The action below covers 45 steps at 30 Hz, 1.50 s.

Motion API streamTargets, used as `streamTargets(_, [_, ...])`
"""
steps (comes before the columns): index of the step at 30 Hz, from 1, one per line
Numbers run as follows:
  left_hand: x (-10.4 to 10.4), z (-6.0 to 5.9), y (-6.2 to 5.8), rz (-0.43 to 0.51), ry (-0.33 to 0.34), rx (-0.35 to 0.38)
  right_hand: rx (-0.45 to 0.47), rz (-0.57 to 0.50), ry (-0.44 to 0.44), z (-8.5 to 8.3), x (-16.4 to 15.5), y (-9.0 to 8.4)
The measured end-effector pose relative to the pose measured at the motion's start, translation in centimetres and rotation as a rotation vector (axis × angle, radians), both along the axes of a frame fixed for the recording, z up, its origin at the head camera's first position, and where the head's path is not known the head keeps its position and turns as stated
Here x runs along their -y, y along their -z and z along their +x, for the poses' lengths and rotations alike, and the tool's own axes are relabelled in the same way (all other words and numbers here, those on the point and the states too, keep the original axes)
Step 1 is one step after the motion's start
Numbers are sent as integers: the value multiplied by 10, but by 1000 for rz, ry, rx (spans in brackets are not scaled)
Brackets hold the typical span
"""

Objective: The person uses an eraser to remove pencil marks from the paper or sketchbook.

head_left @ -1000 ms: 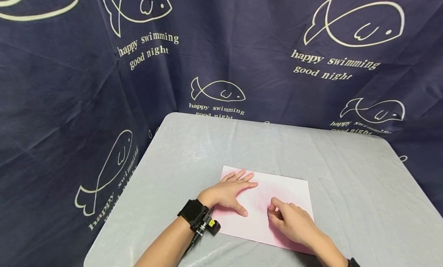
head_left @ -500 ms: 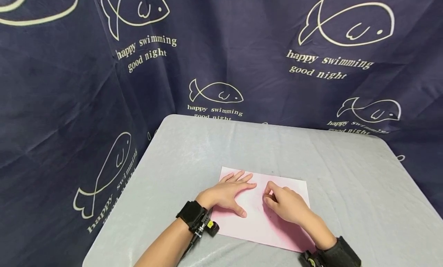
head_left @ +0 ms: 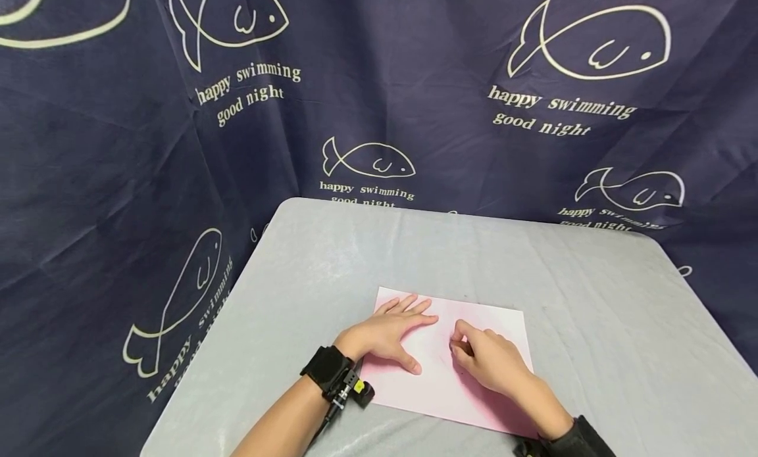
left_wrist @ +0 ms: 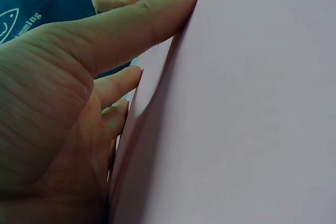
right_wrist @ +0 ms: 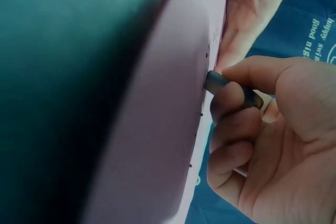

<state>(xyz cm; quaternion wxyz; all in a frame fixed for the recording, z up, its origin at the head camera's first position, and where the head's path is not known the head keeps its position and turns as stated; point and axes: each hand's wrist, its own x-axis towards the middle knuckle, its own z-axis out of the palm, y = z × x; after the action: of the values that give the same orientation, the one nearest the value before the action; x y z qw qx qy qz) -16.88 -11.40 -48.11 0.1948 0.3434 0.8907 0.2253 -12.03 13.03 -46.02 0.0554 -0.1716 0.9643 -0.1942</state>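
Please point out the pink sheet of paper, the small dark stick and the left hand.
pink sheet of paper (head_left: 438,391), head view, bare near part.
small dark stick (right_wrist: 216,82), right wrist view, tip end at the paper.
left hand (head_left: 387,332), head view, back of the hand.

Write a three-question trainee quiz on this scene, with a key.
1. True or false: the left hand lies flat with straight fingers on the pink paper.
2. What does the right hand pinch? A) a small dark stub B) scissors C) a ruler
3. Fill in: the paper lies on a ____ tablecloth.

Key: 1 true; 2 A, its tip meets the paper in the right wrist view; 3 grey.
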Motion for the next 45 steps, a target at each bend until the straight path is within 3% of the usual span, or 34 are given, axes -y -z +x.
streamTargets(10, [-1,0,0,4,-1,-6,-66,66,-30,18,-9,-1])
streamTargets(16, [0,0,1,-3,4,-11,-75,54,-45,29,-16,-1])
streamTargets(25, [0,0,2,8,1,-6,-65,55,-24,32,-16,1])
streamTargets(33, [1,1,2,11,-1,-5,-33,88,-23,22,-12,-5])
streamTargets(45, [1,2,2,3,-5,-4,-82,107,-4,-8,4,-1])
